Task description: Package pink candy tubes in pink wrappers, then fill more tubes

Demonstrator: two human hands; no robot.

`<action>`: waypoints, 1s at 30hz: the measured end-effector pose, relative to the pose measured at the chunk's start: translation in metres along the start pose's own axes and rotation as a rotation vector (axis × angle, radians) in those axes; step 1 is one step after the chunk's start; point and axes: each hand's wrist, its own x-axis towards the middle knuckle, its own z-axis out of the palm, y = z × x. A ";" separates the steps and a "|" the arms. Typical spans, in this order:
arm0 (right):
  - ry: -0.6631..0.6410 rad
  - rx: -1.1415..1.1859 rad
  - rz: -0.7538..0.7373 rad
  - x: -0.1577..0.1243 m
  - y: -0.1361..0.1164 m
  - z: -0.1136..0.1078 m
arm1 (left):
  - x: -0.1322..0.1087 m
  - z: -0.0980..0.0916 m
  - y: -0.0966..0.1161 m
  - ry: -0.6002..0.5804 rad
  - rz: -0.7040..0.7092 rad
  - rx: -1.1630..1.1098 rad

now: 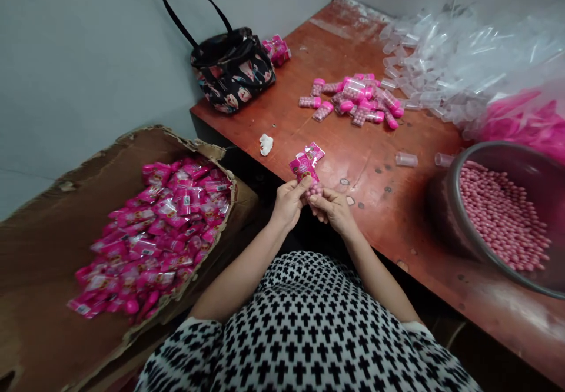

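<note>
At the table's near edge, my left hand [289, 202] is closed, its thumb pressed on a shiny pink printed wrapper [304, 167]. A small clear tube of pink balls [315, 189] shows below the wrapper, between my hands. The fingers of my right hand [332, 206] pinch this tube from the other side. Whether the tube's upper end is inside the wrapper, I cannot tell. Just beyond, a second pink wrapper [315, 152] overlaps the first. Farther back lies a pile of filled tubes with pink caps [355, 93].
To the left, a cardboard box [39, 251] holds many wrapped pink packs [163, 227]. A floral handbag [233, 71] stands on the red table [282, 127] by crumpled white tissue [266, 144]. At right are clear empty tubes [445, 68] and a grey basin [454, 203] of pink balls [498, 215].
</note>
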 end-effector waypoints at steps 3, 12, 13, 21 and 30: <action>0.024 -0.079 -0.040 -0.003 0.000 0.002 | 0.002 -0.003 -0.003 -0.012 -0.003 0.002; -0.003 0.071 0.013 -0.001 0.000 0.002 | -0.005 -0.006 0.004 -0.063 0.040 0.056; 0.006 0.055 0.008 -0.002 -0.001 0.004 | -0.006 -0.005 0.003 -0.039 0.059 0.012; 0.164 -0.116 -0.109 -0.006 -0.007 0.010 | -0.014 0.005 -0.007 0.061 0.066 -0.044; -0.040 0.127 -0.053 -0.010 -0.001 0.005 | -0.016 -0.004 0.003 0.076 0.042 -0.159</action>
